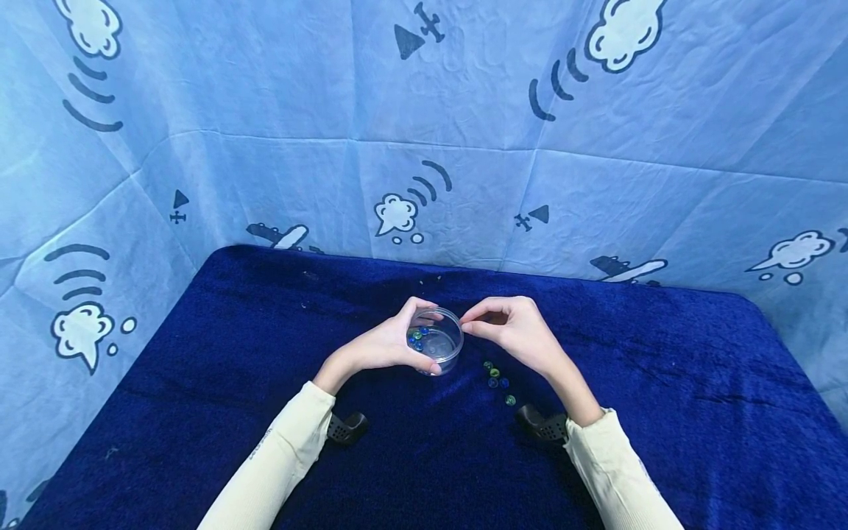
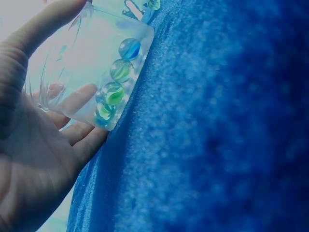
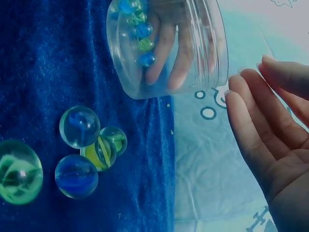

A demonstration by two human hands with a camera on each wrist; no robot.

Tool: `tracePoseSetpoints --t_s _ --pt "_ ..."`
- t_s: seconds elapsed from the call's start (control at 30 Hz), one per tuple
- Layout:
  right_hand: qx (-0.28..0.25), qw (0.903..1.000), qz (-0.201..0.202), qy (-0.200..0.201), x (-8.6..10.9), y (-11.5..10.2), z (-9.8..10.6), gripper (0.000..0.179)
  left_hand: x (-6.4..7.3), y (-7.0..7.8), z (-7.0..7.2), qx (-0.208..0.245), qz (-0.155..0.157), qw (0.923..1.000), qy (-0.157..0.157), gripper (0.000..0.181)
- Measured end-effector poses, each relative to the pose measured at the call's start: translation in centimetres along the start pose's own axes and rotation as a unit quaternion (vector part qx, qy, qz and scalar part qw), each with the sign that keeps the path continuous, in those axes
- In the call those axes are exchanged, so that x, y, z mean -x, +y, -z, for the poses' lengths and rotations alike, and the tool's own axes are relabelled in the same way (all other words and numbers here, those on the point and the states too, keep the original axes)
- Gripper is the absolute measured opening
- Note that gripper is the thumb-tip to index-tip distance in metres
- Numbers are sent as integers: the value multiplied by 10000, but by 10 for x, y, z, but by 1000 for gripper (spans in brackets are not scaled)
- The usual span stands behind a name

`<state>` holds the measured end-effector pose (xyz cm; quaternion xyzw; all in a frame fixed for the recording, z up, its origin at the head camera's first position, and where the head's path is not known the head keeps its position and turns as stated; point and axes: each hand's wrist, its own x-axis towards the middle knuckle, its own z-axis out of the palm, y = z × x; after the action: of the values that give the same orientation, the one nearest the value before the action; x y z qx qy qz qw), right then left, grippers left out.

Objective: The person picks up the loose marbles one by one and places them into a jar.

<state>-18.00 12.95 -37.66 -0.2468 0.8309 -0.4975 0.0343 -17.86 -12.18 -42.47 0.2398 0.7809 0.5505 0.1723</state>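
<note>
My left hand point(image 1: 387, 340) grips a clear plastic jar point(image 1: 448, 362), its thumb on the near side and its fingers round the far side. The jar is tilted over the cloth, its mouth towards my right hand point(image 1: 517, 324). Several blue and green glass marbles point(image 2: 114, 93) lie inside, gathered along its base. At the jar's rim are my right fingertips point(image 3: 236, 89), with thumb and fingers close together and no marble visible between them. Below that hand, several loose marbles point(image 1: 494, 373), blue, green and yellow, rest on the cloth.
A dark blue velvety cloth point(image 1: 689, 412) covers the table. Behind it hangs a light blue printed curtain point(image 1: 305, 177). Black wrist devices point(image 1: 349, 428) stick out from both cream sleeves point(image 1: 274, 449).
</note>
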Motion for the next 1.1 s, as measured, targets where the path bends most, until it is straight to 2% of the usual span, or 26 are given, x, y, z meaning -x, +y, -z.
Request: tracePoseSetpoints --t_s 0.4,0.63,1.1 --pt "259 9991 -266 -183 -2 5 4 7 0 0 0 -19 37 10000 4 91" --pt "547 9968 -315 -490 -2 12 5 5 0 -1 0 -35 31 10000 -3 91" --pt "277 9957 -359 -808 -1 23 10 4 -1 -2 -1 -45 78 10000 25 90"
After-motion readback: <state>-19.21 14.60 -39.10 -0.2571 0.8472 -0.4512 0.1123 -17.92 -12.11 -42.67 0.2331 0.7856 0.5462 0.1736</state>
